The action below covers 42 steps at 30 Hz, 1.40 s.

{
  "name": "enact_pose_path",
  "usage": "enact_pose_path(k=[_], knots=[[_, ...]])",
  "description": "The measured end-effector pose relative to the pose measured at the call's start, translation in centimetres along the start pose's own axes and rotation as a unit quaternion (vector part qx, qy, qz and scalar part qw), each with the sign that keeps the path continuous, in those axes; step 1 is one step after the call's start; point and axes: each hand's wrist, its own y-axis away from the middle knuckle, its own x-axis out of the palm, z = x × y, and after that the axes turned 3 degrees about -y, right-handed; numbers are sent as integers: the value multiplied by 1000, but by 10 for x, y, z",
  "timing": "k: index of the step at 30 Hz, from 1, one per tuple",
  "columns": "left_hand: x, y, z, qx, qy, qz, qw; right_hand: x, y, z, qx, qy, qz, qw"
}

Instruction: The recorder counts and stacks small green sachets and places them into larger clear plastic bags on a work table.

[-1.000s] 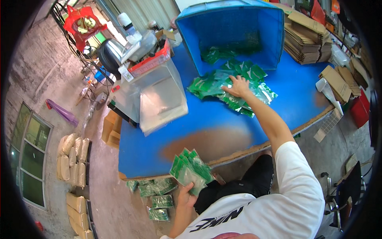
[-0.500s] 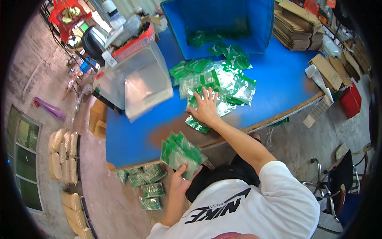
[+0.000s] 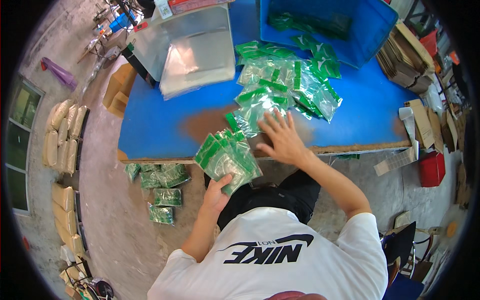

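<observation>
My left hand (image 3: pixel 218 196) grips a fanned stack of clear plastic packets with green bands (image 3: pixel 227 157), held at the table's near edge. Fingers spread, my right hand (image 3: pixel 286 140) rests on or just over the near side of a loose pile of similar packets (image 3: pixel 272 75); its palm side is hidden. The pile lies on the blue tabletop (image 3: pixel 165 117) and reaches back to a blue bin (image 3: pixel 320 30) tipped on its side, with more green packets inside and at its mouth.
A clear plastic box with a stack of clear sheets (image 3: pixel 197 70) stands at the table's left. Flattened cardboard (image 3: pixel 405 52) is piled at the right. On the floor lie bundles of green packets (image 3: pixel 167 197), a red box (image 3: pixel 432 169) and tan sacks (image 3: pixel 62 132).
My right hand has come back toward the near edge, along with some packets under it. My left hand still holds the fanned packets. The whole view has shifted and turned.
</observation>
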Motion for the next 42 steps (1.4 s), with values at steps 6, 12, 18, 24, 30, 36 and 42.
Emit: enact_pose_path(k=[6,12,18,24,30,36,42], knots=[[-12,-9,14,3,3,-28,1000,3,18,6,-86,-308,176,931],[-14,-7,15,-20,29,21,999,0,25,8,-89,-178,72,977],[-21,-10,22,-23,-19,15,999,-4,-21,-7,-39,-201,-36,978],[-11,-7,37,-37,106,-20,993,7,-7,26,-42,-123,90,987],[-11,-9,31,8,72,2,997,-3,-31,7,49,-93,-94,990],[-24,-3,6,21,36,0,999,7,5,14,-80,-72,48,993],[-40,-5,1,19,-38,16,999,19,-41,28,44,-308,20,950]])
